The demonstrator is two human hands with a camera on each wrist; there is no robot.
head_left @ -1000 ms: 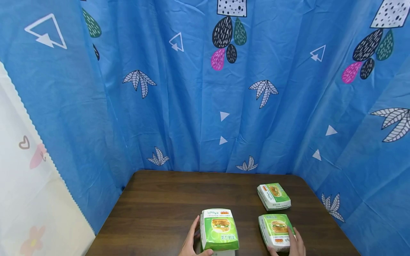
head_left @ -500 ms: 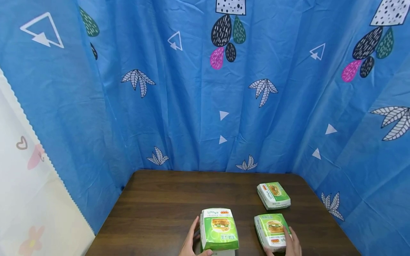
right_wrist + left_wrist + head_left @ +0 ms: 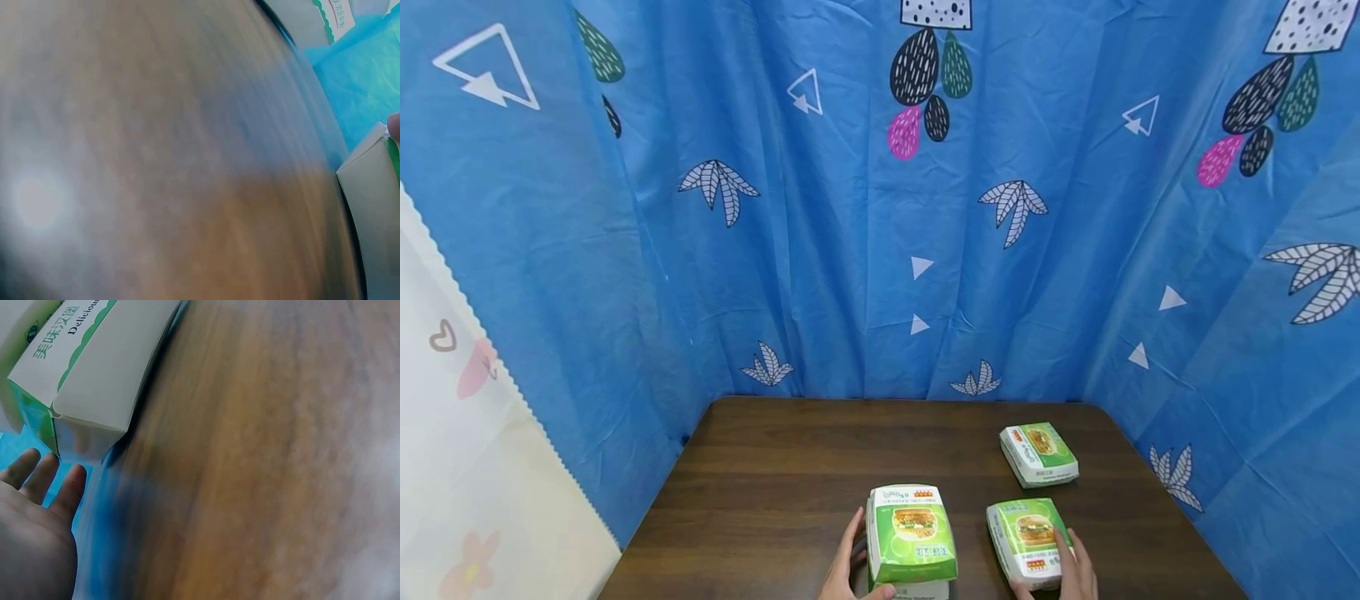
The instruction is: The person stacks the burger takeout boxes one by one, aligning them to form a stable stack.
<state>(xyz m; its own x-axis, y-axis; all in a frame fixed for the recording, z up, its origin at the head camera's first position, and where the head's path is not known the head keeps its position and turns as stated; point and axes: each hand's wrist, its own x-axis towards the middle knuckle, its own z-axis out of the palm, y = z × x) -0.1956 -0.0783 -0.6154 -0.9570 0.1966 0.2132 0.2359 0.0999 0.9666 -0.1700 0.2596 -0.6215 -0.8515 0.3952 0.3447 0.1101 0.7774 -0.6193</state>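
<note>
Two green-and-white burger boxes are stacked at the front middle in the head view, the upper box (image 3: 913, 529) over the lower box (image 3: 921, 591). My left hand (image 3: 846, 568) lies along the left side of this stack, thumb at its near corner. In the left wrist view its fingers look straight, tips right at a box corner. To the right, another burger box (image 3: 1024, 533) is gripped by my right hand (image 3: 1077, 568), with fingers over its right side and thumb at its near edge. In the right wrist view that box's white side (image 3: 372, 219) shows close over the table.
Farther back on the right sits one more burger box (image 3: 1039, 455), just behind the gripped one. The dark wooden table (image 3: 790, 467) ends at a blue patterned curtain (image 3: 842, 250) at the back and sides. A pale curtain (image 3: 467, 433) hangs on the left.
My right hand has moved left with its burger box, towards the stack. The left hand and the stack have stayed in place; the head view has shifted slightly.
</note>
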